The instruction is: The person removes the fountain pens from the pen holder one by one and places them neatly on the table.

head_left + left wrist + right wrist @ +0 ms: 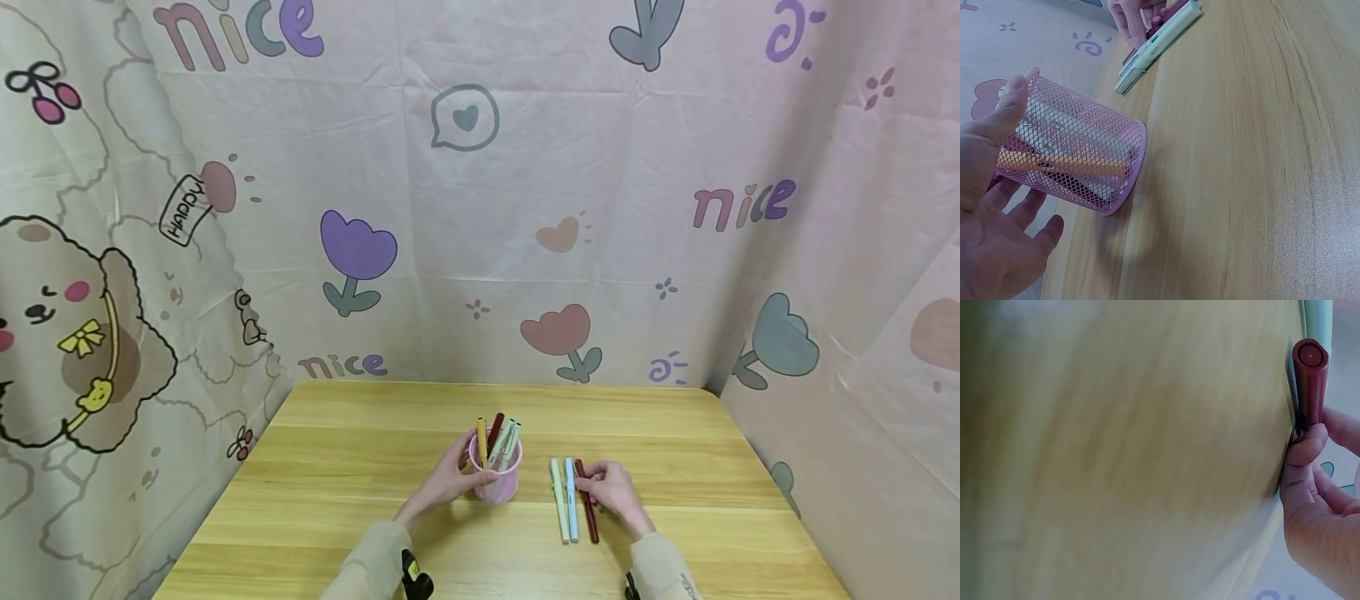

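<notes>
A pink mesh pen cup (501, 487) stands upright on the table, with a yellow-orange pen (482, 442), a dark red pen and pale green pens in it. My left hand (455, 472) holds the cup from its left side; in the left wrist view the thumb lies at the rim. To the right, a pale green pen (559, 500), a light blue pen (572, 498) and a dark red marker pen (591, 521) lie side by side. My right hand (613, 487) pinches this dark red marker pen between thumb and fingers, its end showing in the right wrist view.
The light wooden table (337, 475) reaches back to a printed curtain (465, 250). More printed cloth hangs along the left and right sides. A dark wrist device (414, 575) sits by the left sleeve.
</notes>
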A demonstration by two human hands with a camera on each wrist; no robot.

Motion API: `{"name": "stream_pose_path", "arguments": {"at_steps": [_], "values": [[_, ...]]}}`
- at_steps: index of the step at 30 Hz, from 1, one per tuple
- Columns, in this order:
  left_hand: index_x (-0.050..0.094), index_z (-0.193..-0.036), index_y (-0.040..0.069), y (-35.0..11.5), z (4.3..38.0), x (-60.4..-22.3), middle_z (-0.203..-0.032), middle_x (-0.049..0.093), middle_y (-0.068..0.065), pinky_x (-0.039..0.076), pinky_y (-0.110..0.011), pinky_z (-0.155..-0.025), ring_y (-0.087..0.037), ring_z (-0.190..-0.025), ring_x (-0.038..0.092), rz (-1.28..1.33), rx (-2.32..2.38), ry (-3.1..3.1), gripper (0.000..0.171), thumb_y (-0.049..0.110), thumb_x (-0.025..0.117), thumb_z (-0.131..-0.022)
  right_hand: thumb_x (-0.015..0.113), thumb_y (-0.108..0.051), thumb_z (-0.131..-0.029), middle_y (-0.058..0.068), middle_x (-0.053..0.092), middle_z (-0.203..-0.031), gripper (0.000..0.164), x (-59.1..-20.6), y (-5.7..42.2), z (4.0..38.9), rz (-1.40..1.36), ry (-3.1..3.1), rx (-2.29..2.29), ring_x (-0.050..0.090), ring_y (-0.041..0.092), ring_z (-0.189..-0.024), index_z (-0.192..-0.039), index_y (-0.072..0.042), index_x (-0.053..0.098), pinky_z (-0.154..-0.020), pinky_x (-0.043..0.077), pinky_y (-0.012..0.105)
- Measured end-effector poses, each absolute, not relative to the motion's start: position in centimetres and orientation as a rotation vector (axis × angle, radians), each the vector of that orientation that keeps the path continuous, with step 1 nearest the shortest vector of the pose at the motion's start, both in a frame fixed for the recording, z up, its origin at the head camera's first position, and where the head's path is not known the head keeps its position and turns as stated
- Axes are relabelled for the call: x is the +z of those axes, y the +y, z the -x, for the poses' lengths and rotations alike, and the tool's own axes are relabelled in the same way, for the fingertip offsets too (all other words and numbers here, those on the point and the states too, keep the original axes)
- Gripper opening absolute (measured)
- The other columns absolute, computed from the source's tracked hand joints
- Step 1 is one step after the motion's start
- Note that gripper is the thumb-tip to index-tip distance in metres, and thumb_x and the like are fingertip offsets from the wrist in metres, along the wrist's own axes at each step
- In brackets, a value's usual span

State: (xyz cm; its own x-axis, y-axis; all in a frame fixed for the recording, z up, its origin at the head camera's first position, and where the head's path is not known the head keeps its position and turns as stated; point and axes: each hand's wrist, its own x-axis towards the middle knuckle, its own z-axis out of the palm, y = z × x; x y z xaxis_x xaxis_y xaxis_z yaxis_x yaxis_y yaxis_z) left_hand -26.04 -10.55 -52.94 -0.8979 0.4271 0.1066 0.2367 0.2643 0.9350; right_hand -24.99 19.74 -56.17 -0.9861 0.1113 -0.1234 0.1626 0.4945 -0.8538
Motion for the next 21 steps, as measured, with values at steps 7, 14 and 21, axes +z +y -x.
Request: {"name": "stream_pose_path", "arguments": {"at_steps": [7, 14, 21], "values": [[0.022, -0.141, 0.02, -10.57, 26.02, -52.88, -0.144, 0.029, -0.013, 0.022, -0.058, -0.106, -0.037, -0.132, 0.028, -0.64, 1.708, 2.347, 0.081, 0.032, 0.069, -0.076, 0.069, -0.011, -0.074, 0.003, 0.054, -0.062, 0.025, -56.19, 19.7, 24.99, -0.238, 2.672, -1.546, 0.048, 0.01, -0.044, -0.09, 0.004, 0.058, -0.039, 0.044, 0.022], [0.021, -0.141, 0.02, -10.55, 26.02, -52.9, -0.144, 0.029, -0.013, 0.022, -0.058, -0.106, -0.037, -0.132, 0.028, -0.645, 1.712, 2.337, 0.082, 0.032, 0.069, -0.076, 0.069, -0.012, -0.075, 0.003, 0.053, -0.063, 0.025, -55.96, 19.62, 24.89, -0.224, 2.634, -1.584, 0.049, 0.011, -0.046, -0.09, 0.004, 0.058, -0.04, 0.045, 0.023], [0.022, -0.141, 0.019, -10.54, 26.1, -53.13, -0.144, 0.03, -0.014, 0.023, -0.059, -0.106, -0.037, -0.131, 0.029, -0.653, 1.713, 2.354, 0.08, 0.03, 0.068, -0.077, 0.067, -0.012, -0.077, 0.007, 0.055, -0.064, 0.027, -55.79, 19.86, 24.66, -0.174, 2.608, -1.572, 0.05, 0.011, -0.046, -0.094, 0.006, 0.057, -0.041, 0.047, 0.025]]}}
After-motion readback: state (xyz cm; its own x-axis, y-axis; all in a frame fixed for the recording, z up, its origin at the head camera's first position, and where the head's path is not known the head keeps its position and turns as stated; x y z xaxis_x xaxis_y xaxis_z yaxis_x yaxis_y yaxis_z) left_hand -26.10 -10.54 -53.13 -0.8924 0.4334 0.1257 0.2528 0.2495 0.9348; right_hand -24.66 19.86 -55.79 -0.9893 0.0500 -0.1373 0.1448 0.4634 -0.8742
